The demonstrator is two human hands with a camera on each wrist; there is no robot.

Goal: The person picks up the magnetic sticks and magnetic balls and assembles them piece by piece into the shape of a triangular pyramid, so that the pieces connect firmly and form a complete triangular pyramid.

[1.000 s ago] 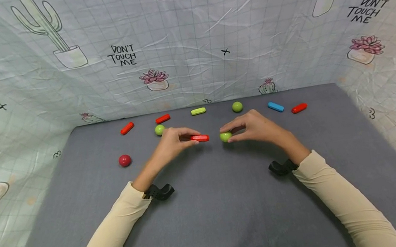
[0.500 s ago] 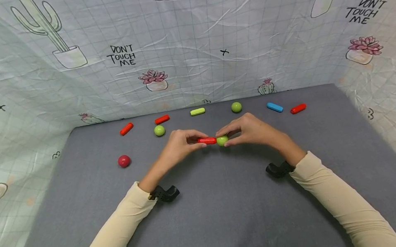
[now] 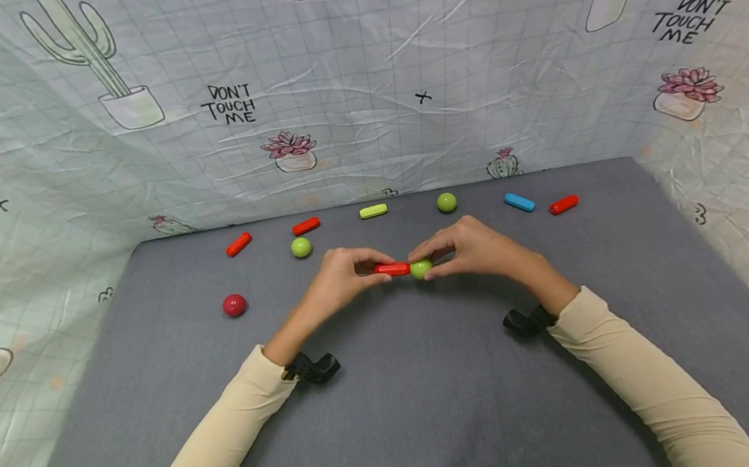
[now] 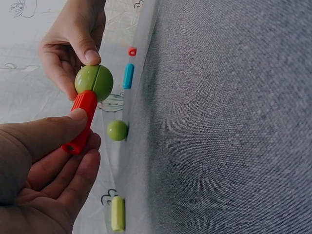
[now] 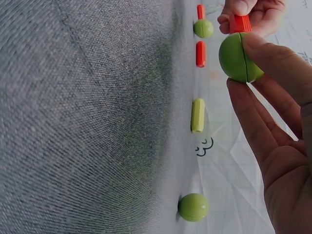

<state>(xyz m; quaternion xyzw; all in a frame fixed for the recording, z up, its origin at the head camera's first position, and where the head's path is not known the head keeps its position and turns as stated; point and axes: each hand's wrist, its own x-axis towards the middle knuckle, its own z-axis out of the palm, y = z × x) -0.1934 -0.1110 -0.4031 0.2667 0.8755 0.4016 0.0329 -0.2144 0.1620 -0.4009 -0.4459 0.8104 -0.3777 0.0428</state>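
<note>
Between thumb and fingers, my left hand (image 3: 341, 277) pinches a short red ribbed rod (image 4: 84, 117) with a hole in its end. My right hand (image 3: 475, 245) pinches a glossy green ball (image 5: 239, 58) that has a seam around it. The rod's far end meets the ball in both wrist views; whether it sits inside the ball or only against it, I cannot tell. In the head view the two pieces line up, held over the middle of the grey table (image 3: 425, 400).
Along the back edge lie red rods (image 3: 238, 243), a yellow-green rod (image 3: 374, 211), a green ball (image 3: 446, 203) and a blue rod (image 3: 520, 202). Another green ball (image 3: 301, 247) and a red ball (image 3: 235, 305) are on the left. A printed cloth (image 3: 353, 70) hangs behind.
A second ago the red rod and green ball were apart. Both hands moved together until the pieces met, and over the last half second they have barely shifted.
</note>
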